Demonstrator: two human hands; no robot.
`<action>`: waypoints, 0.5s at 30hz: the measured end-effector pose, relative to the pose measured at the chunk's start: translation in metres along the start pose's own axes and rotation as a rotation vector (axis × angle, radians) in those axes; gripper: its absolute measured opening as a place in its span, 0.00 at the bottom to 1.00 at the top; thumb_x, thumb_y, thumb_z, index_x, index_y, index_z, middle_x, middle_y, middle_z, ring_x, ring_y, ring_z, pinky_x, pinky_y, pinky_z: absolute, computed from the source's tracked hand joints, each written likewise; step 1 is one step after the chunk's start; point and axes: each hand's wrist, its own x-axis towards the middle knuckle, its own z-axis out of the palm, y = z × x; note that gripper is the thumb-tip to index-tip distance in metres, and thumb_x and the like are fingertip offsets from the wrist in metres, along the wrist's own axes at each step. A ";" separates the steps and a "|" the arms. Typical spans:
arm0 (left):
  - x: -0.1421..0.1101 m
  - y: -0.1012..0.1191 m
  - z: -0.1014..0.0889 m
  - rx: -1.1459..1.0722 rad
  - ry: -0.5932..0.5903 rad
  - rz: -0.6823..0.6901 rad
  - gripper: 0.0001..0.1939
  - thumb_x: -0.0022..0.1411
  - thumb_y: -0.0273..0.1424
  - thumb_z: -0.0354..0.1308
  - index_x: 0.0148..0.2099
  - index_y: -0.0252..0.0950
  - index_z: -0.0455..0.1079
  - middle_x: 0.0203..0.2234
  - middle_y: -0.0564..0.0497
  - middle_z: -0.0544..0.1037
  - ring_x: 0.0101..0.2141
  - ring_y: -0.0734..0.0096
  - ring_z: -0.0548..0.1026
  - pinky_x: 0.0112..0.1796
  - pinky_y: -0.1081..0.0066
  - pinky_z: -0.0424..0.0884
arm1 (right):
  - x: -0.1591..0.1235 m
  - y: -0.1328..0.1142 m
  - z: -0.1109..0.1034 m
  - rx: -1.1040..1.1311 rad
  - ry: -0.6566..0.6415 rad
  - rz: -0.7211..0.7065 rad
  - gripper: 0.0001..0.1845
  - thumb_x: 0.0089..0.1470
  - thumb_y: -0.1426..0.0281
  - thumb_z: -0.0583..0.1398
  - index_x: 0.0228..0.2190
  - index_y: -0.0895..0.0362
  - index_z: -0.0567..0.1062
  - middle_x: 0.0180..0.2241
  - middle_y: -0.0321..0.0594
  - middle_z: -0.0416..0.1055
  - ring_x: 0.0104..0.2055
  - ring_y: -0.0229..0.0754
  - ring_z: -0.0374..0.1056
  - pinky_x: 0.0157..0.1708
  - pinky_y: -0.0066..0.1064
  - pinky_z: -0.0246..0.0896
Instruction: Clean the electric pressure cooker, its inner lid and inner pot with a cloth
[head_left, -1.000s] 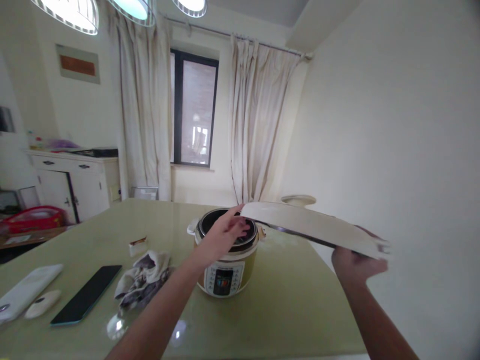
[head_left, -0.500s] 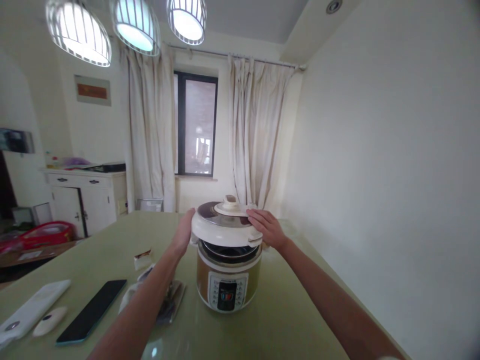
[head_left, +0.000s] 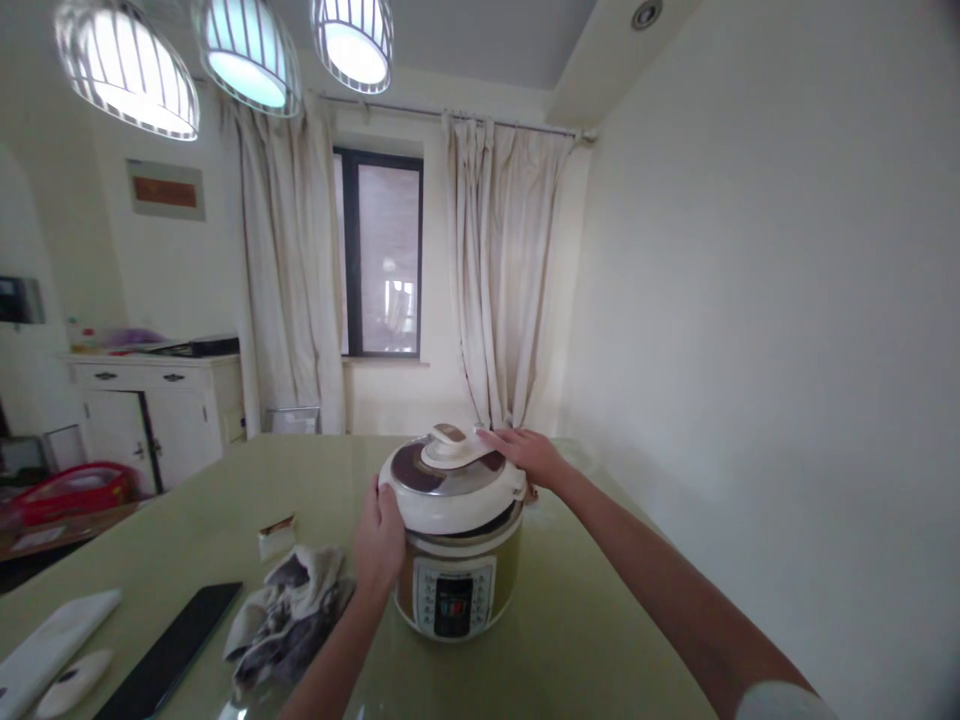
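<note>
A lid (head_left: 457, 485) tips over the mouth of an electric pressure cooker (head_left: 457, 562) as two bare hands settle it at a pale green table (head_left: 589, 625). The cooker stands upright, its control panel turned toward the wearer; the lid sits askew on top, with a dark gap showing under its front right rim. The left hand (head_left: 379, 545) curls partly closed around the lid's near left side, thumb up against the white rim and the other fingers largely hidden. The right hand (head_left: 526, 454) lies across the far right edge, fingers stretched toward the lid's handle (head_left: 456, 452); its thumb is out of sight, so how firmly it grips cannot be told. The step in hand appears to be fitting the lid; the next move would seem to call for levelling it and closing that gap before any turn of the handle. Just left of the cooker lies a crumpled grey-and-white cloth (head_left: 289, 615), with a small white packet (head_left: 277, 538) behind it, and a dark phone (head_left: 176, 648) and a white, phone-like device (head_left: 54, 645) farther left. Beyond the table stand a white cabinet (head_left: 176, 415) and a curtained window (head_left: 390, 260).
</note>
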 end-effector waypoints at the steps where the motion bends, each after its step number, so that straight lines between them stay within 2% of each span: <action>1: -0.003 -0.002 0.003 0.004 0.003 0.004 0.35 0.75 0.48 0.37 0.72 0.32 0.60 0.66 0.36 0.70 0.68 0.52 0.64 0.68 0.52 0.58 | 0.003 0.000 -0.001 0.016 -0.035 0.032 0.37 0.67 0.69 0.55 0.73 0.48 0.52 0.58 0.51 0.73 0.52 0.50 0.73 0.49 0.38 0.68; 6: -0.017 -0.011 0.019 0.043 0.085 0.121 0.37 0.75 0.46 0.37 0.72 0.22 0.57 0.72 0.31 0.58 0.73 0.52 0.52 0.71 0.53 0.48 | 0.014 0.005 -0.002 0.046 -0.165 0.122 0.36 0.68 0.71 0.51 0.73 0.44 0.51 0.54 0.47 0.75 0.51 0.50 0.74 0.45 0.35 0.68; 9: -0.021 -0.013 0.022 0.043 0.086 0.202 0.36 0.75 0.45 0.39 0.73 0.23 0.56 0.71 0.31 0.59 0.72 0.53 0.55 0.71 0.54 0.49 | 0.015 0.009 -0.002 0.039 -0.188 0.228 0.35 0.68 0.74 0.49 0.73 0.49 0.53 0.52 0.50 0.77 0.50 0.51 0.75 0.46 0.36 0.68; 13: -0.026 -0.012 0.020 0.058 0.076 0.267 0.36 0.75 0.45 0.41 0.72 0.23 0.57 0.70 0.29 0.62 0.71 0.51 0.58 0.70 0.52 0.52 | 0.026 0.008 -0.017 0.125 -0.124 0.325 0.31 0.67 0.77 0.50 0.69 0.52 0.61 0.56 0.50 0.76 0.55 0.49 0.73 0.52 0.37 0.65; 15: -0.032 -0.012 0.021 0.059 0.082 0.308 0.35 0.75 0.44 0.41 0.73 0.24 0.56 0.70 0.30 0.61 0.71 0.50 0.58 0.70 0.51 0.52 | 0.039 -0.001 -0.029 0.276 -0.057 0.363 0.24 0.71 0.70 0.50 0.64 0.54 0.67 0.55 0.48 0.77 0.54 0.46 0.73 0.52 0.35 0.64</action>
